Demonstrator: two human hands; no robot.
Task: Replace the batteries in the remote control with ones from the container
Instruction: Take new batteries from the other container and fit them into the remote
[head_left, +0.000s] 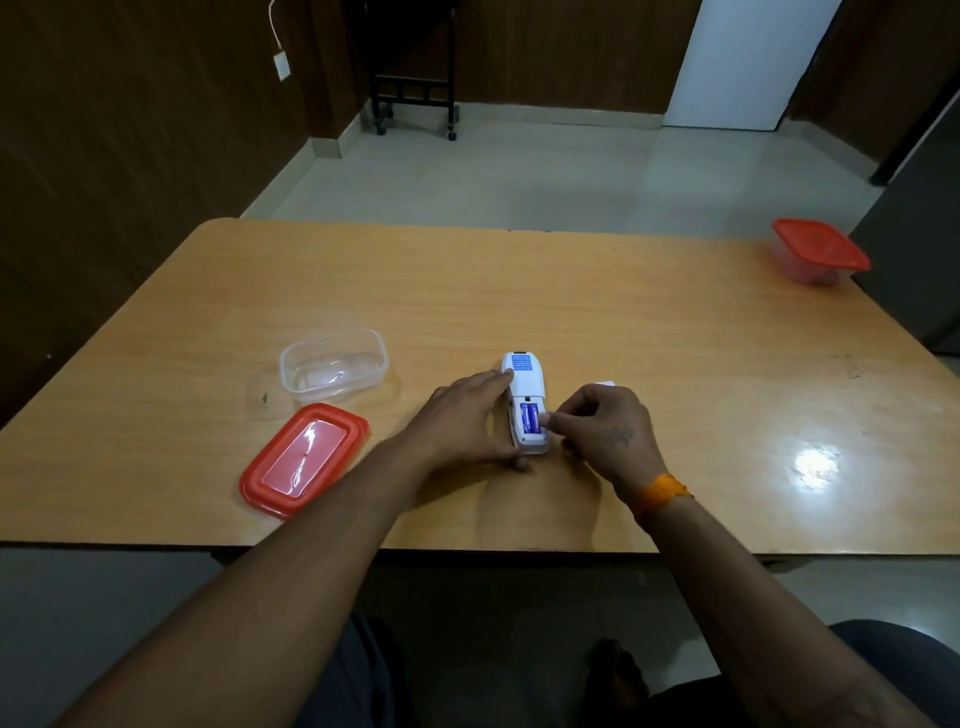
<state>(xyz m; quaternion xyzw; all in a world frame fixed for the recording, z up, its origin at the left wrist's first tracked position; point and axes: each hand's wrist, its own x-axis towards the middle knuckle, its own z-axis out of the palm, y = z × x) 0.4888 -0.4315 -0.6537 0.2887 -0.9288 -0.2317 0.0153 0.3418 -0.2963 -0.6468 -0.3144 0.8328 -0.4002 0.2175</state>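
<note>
near the table's (571, 291) front edge the white remote control (525, 400) lies face down, steadied by the left hand (462, 421), while the right hand (597, 426) presses fingertips onto the blue batteries (530, 418) in the open bay. the clear container (335, 366) looks empty, so probably only the cover, half hidden behind the right hand, remains. open tabletop lies all round.

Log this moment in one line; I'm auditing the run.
left hand: steadies remote | right hand: fingertip on batteries | bay open | tub: open, lid beside
</note>
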